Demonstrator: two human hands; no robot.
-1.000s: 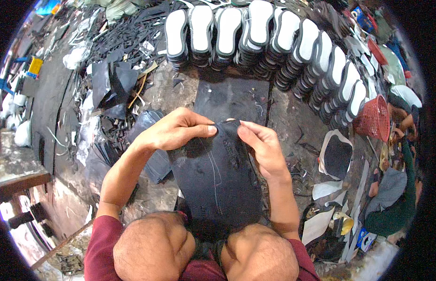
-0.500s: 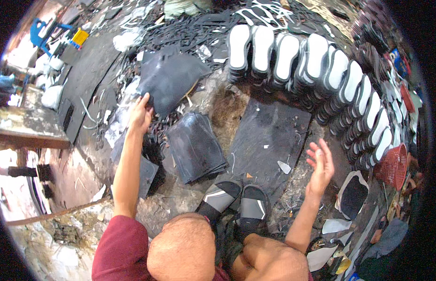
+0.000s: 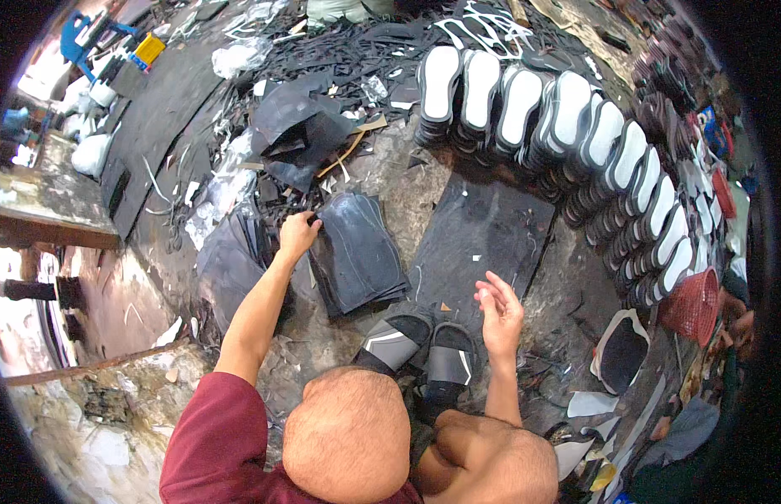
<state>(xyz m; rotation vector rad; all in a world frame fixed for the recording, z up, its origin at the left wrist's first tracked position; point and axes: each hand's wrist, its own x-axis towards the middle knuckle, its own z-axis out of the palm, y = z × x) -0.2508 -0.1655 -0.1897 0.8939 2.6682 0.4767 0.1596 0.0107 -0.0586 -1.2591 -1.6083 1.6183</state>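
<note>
My left hand [image 3: 299,236] is at the upper left corner of a stack of black sheets [image 3: 357,252], its thumb and fingers closed on the corner of the top sheet. Thin pale outlines run along that sheet's surface. Over the lower right part of a flat dark board [image 3: 483,235], my right hand [image 3: 501,321] hangs open and holds nothing. Beyond my left hand lies a loose, folded black sheet [image 3: 302,126] on a heap of scraps.
Stacks of shoe soles with white tops [image 3: 519,105] curve around the far right. A red basket [image 3: 691,307] stands at their near end. More dark sheets [image 3: 231,260] lie left of my left hand. My sandalled feet [image 3: 395,343] are just below the board.
My left hand has come back from the far sheet to the stack's corner; that far sheet now lies folded. The stack's top now shows pale outlines. My right hand has moved left over the board.
</note>
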